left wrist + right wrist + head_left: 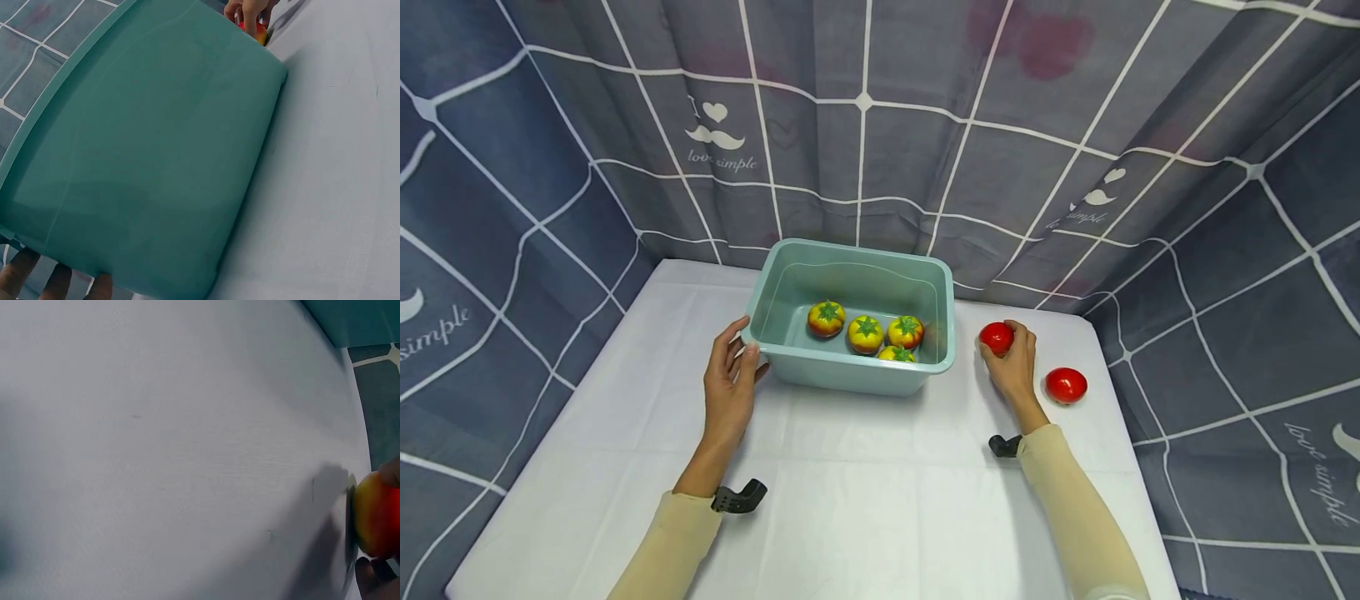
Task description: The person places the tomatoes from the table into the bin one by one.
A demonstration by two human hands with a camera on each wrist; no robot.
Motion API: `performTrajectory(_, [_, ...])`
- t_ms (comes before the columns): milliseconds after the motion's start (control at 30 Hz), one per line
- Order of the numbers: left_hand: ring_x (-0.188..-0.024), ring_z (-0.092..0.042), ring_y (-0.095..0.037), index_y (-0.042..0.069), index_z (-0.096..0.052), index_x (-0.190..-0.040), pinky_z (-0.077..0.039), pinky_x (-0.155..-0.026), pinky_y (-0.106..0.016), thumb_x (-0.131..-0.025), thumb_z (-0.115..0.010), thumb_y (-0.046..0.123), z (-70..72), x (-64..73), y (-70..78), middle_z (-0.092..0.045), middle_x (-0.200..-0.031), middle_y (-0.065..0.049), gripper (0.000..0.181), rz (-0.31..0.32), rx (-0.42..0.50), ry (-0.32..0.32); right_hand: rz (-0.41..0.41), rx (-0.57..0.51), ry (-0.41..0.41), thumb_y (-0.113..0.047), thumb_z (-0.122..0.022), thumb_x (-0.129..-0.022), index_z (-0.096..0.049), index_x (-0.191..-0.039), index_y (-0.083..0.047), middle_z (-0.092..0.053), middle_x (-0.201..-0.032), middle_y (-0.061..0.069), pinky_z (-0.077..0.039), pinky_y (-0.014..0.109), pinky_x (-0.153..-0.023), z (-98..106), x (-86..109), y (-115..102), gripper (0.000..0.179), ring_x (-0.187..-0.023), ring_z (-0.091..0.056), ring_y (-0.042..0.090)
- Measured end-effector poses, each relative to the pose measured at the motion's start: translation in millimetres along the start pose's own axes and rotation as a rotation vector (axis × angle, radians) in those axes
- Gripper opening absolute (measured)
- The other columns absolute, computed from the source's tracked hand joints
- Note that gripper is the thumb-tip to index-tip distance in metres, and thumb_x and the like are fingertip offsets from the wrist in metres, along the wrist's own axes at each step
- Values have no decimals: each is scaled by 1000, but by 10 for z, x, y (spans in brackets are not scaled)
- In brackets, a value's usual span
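A pale green plastic bin stands on the white table with several red-and-yellow tomatoes inside, green leafy tops up. At its left end is my left hand, fingertips against the outer wall and thumb by the front corner; the left wrist view shows some fingers at the bin's edge. To the right of the bin, my right hand grips a red tomato between thumb and fingers. In the right wrist view that tomato shows a yellow side, close to the tabletop.
Another red tomato lies on the table to the right of my right hand. Behind and beside the white tabletop hangs a grey checked curtain with white lines. Each wrist wears a black strap camera.
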State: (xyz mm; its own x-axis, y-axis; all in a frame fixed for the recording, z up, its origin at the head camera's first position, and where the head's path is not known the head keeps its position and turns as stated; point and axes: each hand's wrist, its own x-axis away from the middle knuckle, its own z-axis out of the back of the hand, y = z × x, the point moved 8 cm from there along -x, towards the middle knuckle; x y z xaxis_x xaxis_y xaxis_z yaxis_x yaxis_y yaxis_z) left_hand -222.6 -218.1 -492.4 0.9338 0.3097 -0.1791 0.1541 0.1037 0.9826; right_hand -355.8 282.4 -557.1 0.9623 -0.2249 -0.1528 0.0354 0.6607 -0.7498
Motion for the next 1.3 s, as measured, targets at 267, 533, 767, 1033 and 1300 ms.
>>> performTrajectory(267, [-142, -61, -21, 33, -46, -162, -63, -99, -20, -114, -55, 31, -12, 8, -16, -55, -162, -5, 48, 7, 12, -2, -11, -26, 14, -21, -77, -97, -43, -156, -6, -41, -158, 26, -39, 60, -129, -9, 7, 69, 70, -148, -46, 44])
performTrajectory(533, [-139, -62, -15, 32, -46, -162, -63, -99, -21, -114, -55, 31, -19, 14, -30, -54, -162, -6, 49, 10, 27, -5, 12, -85, 24, -19, -79, -96, -45, -156, -10, -43, -155, 23, -48, 58, -120, 39, 42, 18, 70, -138, -49, 41])
performTrajectory(767, [-136, -61, -8, 32, -47, -162, -62, -99, -19, -114, -55, 32, -2, 0, -18, -54, -163, -6, 48, 8, 25, 8, 126, -178, 49, -18, -80, -95, -49, -154, -12, -46, -152, 19, -52, 54, -114, 151, 57, -325, 67, -133, -52, 35])
performTrajectory(1033, [-133, -62, -5, 31, -47, -162, -63, -99, -20, -114, -55, 31, -6, -7, -16, -54, -162, -7, 48, 2, 27, 5, 285, -211, 105, -19, -83, -93, -54, -151, -12, -52, -147, 14, -55, 43, -109, 388, 122, -880, 66, -134, -55, 28])
performTrajectory(1300, [-135, -61, -5, 33, -46, -162, -62, -100, -19, -114, -54, 32, -11, -11, -24, -54, -163, -6, 48, 2, 11, 3, 513, -208, 126, -20, -86, -89, -57, -150, -15, -56, -147, 12, -51, 19, -106, 588, 257, -1610, 67, -136, -55, 22])
